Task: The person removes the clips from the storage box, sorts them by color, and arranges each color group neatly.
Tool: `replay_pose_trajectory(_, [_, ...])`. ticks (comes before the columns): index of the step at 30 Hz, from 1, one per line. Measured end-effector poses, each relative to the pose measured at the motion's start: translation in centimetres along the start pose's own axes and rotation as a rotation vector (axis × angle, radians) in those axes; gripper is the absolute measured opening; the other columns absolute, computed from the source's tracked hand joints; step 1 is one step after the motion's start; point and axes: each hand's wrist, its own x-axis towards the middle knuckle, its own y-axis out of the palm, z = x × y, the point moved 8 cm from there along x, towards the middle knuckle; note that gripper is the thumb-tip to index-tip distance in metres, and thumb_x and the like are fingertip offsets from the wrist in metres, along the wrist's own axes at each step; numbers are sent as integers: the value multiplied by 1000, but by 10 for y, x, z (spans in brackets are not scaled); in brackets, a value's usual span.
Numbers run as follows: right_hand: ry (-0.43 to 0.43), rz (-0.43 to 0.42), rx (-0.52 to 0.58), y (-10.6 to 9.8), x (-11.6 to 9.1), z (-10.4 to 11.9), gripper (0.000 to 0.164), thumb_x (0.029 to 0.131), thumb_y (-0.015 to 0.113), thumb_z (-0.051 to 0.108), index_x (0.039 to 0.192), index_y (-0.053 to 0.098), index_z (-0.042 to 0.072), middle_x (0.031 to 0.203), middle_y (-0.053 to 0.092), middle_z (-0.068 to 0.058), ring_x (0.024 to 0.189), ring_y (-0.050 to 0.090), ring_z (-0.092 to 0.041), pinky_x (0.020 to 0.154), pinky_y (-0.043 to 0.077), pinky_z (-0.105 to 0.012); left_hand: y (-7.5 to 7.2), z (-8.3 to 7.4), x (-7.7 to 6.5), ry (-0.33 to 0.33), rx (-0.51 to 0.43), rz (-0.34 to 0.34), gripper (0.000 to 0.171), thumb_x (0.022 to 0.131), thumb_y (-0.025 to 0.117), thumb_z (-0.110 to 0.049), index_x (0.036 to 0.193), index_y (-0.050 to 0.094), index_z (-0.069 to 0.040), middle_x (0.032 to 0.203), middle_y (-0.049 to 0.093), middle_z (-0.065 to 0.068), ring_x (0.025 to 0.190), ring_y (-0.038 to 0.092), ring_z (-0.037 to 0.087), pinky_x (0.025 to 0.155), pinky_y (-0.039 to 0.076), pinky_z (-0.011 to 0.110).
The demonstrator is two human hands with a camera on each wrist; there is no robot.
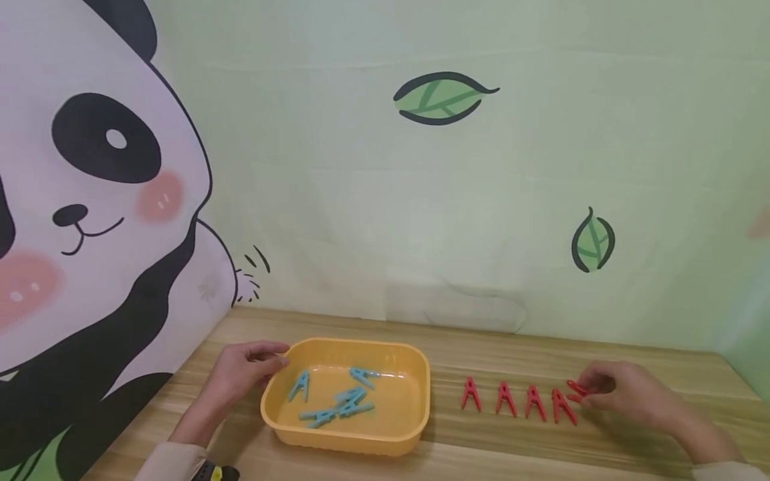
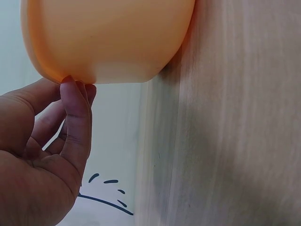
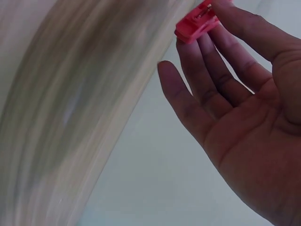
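My left hand (image 1: 240, 369) grips the rim of a yellow plastic basin (image 1: 345, 437) at its left corner. In the left wrist view, the fingertips (image 2: 73, 94) lie against the basin's rim and outer wall (image 2: 113, 42). Several light-blue clothespins (image 1: 299, 386) lie scattered inside the basin. To the right, my right hand (image 1: 631, 394) pinches a red clothespin (image 3: 197, 21) between thumb and fingers, low over the table. Several more red clothespins (image 1: 504, 399) stand in a row on the table between the basin and this hand; the held one overlaps the row's right end in the head view.
The wooden table (image 1: 511, 454) runs back to a pale green wall (image 1: 337, 234) with painted leaves. A wall with a large painted panda (image 1: 174, 321) closes off the left side. Another wall (image 1: 746, 334) borders the table on the right.
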Motion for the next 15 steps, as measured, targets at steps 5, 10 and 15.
replay_pose_trajectory(5, [-6, 23, 4, -1, -4, -10, 16, 87, 85, 5, 98, 73, 7, 90, 67, 3, 83, 60, -13, 71, 54, -27, 0, 1, 1, -2, 0, 2, 32, 94, 82, -12, 121, 76, 4, 97, 76, 8, 76, 64, 18, 64, 58, 32])
replay_pose_trajectory(10, [-66, 41, -13, 0, -8, -11, 18, 85, 86, 4, 94, 72, 7, 88, 66, 3, 79, 58, -4, 68, 53, -27, 0, 2, 2, -5, -2, -3, 33, 93, 83, -12, 121, 76, 4, 98, 77, 9, 76, 64, 18, 64, 58, 31])
replay_pose_trajectory(15, [-33, 33, -38, 0, -8, -14, 17, 86, 84, 4, 97, 72, 5, 92, 69, 2, 84, 61, -10, 72, 54, -29, -1, 3, 2, -3, -2, -10, 33, 93, 83, -11, 121, 76, 4, 99, 77, 9, 76, 65, 18, 64, 58, 31])
